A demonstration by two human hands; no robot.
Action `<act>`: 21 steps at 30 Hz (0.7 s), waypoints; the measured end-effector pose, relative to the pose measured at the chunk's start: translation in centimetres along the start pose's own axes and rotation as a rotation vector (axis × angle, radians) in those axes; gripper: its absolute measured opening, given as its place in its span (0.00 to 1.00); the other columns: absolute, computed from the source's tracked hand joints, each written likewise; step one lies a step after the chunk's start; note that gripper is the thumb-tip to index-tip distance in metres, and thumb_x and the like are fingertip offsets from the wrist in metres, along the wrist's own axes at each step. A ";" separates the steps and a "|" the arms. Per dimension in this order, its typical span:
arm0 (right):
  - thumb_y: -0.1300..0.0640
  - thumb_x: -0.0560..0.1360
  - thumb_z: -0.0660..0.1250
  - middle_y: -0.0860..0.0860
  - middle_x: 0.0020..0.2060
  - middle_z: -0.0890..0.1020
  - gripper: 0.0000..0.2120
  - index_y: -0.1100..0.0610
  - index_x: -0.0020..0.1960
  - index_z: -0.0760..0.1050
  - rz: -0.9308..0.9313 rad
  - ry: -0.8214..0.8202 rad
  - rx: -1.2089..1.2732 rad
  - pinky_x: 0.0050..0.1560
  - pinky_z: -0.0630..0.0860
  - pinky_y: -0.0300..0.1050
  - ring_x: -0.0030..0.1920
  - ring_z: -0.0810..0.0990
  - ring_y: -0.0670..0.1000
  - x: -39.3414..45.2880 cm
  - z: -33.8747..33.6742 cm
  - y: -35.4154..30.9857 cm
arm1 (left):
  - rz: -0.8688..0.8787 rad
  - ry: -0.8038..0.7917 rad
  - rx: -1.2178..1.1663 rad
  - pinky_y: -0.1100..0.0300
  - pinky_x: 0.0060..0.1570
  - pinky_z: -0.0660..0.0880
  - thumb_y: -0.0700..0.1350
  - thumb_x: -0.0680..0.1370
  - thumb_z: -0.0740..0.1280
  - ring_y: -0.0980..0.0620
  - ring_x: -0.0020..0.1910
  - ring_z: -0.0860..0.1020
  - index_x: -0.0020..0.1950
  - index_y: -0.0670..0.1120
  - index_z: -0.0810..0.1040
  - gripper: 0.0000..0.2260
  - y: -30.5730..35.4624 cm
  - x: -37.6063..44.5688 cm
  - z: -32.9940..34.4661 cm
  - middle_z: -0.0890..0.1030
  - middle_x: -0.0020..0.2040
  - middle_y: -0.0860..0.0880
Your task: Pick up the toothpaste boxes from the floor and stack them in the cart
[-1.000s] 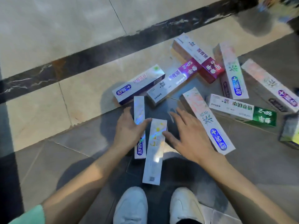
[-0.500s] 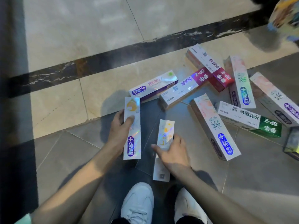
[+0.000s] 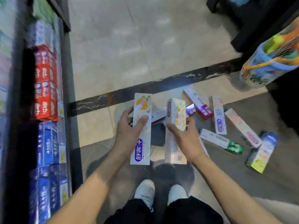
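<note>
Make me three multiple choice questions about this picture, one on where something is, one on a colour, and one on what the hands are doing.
1. Where is the green-ended box?
A. on the floor, right of the right hand
B. in the left hand
C. on the shelf

2. What colour is the pack among the blue boxes at the left?
A. yellow
B. red
C. black

3. What are the hands doing?
A. both hang empty
B. only the left holds a box
C. each holds one box

Answers:
1 A: it lies on the grey tiles beside other boxes.
2 B: its face is red with white print.
3 C: the left hand grips the orange-printed box, and the right hand grips a pale shiny box.
</note>
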State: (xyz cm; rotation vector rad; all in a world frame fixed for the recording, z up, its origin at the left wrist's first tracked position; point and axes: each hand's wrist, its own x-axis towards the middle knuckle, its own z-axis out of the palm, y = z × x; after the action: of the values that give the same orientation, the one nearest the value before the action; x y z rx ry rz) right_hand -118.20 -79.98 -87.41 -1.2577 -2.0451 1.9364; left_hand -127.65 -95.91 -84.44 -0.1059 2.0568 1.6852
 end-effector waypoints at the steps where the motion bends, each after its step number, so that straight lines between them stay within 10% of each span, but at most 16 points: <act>1: 0.51 0.73 0.76 0.43 0.49 0.80 0.23 0.54 0.60 0.67 -0.031 0.006 0.009 0.43 0.73 0.29 0.42 0.79 0.32 -1.9 -1.5 -4.5 | 0.024 -0.005 -0.003 0.50 0.51 0.82 0.49 0.78 0.73 0.51 0.49 0.85 0.67 0.54 0.74 0.19 4.2 -1.7 0.0 0.85 0.52 0.53; 6: 0.52 0.72 0.77 0.40 0.52 0.81 0.26 0.49 0.64 0.67 -0.165 0.008 0.071 0.43 0.73 0.27 0.46 0.80 0.33 -14.0 -9.5 -27.2 | 0.156 -0.045 -0.045 0.64 0.45 0.80 0.50 0.79 0.71 0.56 0.50 0.84 0.67 0.60 0.71 0.19 28.2 -12.6 0.2 0.84 0.54 0.54; 11: 0.43 0.68 0.78 0.40 0.54 0.84 0.30 0.43 0.65 0.68 -0.241 0.024 0.142 0.57 0.78 0.48 0.55 0.82 0.42 -26.0 -17.2 -44.8 | 0.199 -0.085 -0.119 0.48 0.48 0.82 0.51 0.79 0.70 0.49 0.48 0.85 0.68 0.64 0.70 0.19 48.3 -23.6 0.2 0.85 0.50 0.52; 21: 0.54 0.73 0.77 0.40 0.52 0.84 0.25 0.44 0.65 0.70 -0.334 0.289 0.240 0.56 0.79 0.47 0.52 0.83 0.41 -42.5 -24.4 -54.1 | 0.232 -0.410 -0.149 0.46 0.51 0.82 0.44 0.76 0.75 0.47 0.48 0.86 0.64 0.58 0.72 0.21 61.0 -36.4 2.0 0.86 0.52 0.48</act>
State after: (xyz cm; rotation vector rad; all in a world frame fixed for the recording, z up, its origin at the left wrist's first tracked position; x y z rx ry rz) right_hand -103.77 -78.22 -15.88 -0.9991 -1.6961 1.6756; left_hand -116.23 -87.92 -14.70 0.4131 1.6874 1.8146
